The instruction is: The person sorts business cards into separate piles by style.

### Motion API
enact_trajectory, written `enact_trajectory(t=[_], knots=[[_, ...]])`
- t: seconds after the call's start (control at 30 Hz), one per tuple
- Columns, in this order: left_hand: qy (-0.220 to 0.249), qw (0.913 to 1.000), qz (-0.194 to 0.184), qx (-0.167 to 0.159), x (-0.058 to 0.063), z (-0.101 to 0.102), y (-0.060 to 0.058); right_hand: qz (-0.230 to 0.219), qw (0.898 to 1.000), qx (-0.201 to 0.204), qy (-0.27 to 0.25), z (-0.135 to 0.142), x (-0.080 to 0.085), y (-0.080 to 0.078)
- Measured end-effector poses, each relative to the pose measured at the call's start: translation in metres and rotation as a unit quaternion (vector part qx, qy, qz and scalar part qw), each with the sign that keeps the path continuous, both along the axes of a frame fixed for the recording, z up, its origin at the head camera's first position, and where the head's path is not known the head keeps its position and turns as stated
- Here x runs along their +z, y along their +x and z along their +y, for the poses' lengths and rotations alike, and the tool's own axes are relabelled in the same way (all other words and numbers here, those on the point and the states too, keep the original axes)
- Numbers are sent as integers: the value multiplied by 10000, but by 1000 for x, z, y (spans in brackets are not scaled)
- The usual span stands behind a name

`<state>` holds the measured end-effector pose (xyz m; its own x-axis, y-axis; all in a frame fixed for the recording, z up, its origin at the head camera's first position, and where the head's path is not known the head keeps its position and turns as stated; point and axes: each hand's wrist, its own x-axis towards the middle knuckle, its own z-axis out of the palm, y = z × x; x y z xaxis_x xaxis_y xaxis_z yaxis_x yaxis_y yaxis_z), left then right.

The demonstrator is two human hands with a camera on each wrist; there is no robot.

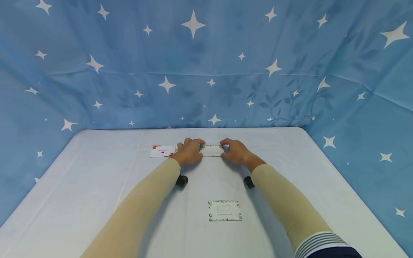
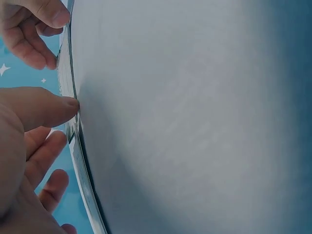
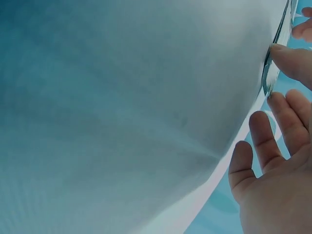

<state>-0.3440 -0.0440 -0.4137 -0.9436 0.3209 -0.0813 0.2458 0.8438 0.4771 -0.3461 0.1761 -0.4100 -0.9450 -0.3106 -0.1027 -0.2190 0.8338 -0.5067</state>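
Note:
A white card with a green leafy border (image 1: 212, 151) lies between my two hands at the far side of the table. My left hand (image 1: 188, 151) pinches its left end, thumb on the near edge and forefinger on the far edge. At the opposite end my right hand (image 1: 236, 152) grips it the same way. In the left wrist view the left thumb (image 2: 53, 107) presses the card's edge, low over the white cloth. The right wrist view has the right hand (image 3: 273, 195) with thumb and forefinger at a card corner, other fingers spread.
Just left of my left hand lies a white card with red flowers (image 1: 161, 152), partly covered by that hand. Closer to me is another leafy-bordered card (image 1: 224, 216). The white-covered table (image 1: 96, 186) ends at a blue star-patterned curtain (image 1: 193, 53).

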Motion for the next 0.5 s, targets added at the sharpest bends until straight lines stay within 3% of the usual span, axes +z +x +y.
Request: enact_trajectory(t=[0.37,0.5], knots=[[-7,10000,-60,-17,0,-2,4,-241,9987,-353,-281,-1,-1,2],[183,9997,-168,-43,2,-2,7,-245,9979,-283,-532,-2,1,7]])
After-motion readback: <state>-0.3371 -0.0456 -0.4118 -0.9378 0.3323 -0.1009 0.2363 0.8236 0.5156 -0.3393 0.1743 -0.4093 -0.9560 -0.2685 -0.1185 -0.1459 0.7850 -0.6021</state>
